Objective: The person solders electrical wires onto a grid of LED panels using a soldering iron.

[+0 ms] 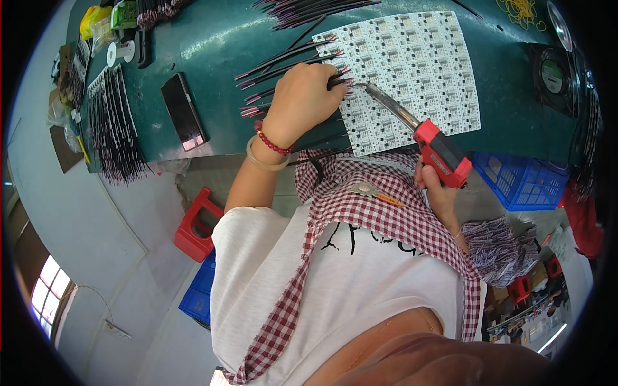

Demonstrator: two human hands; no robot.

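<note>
A white panel of small circuit boards [412, 77] lies on the green tabletop, with dark cables along its left edge. At that edge my left hand [308, 96] is closed, its fingertips pinching a black cable [336, 82] with a thin reddish end against the panel. My right hand [439, 193] grips the handle of a red and black soldering iron [443, 153]. The iron's metal tip slants up and left over the panel, close to my left fingertips. Whether the tip touches the cable end I cannot tell.
A black phone [183, 110] lies to the left, near a hanging bundle of dark cables [114, 125] and a white spool [120, 53]. More cables [309, 11] lie at the back. A black fan [552, 76] stands right. Below are a blue crate [518, 183] and red stool [198, 225].
</note>
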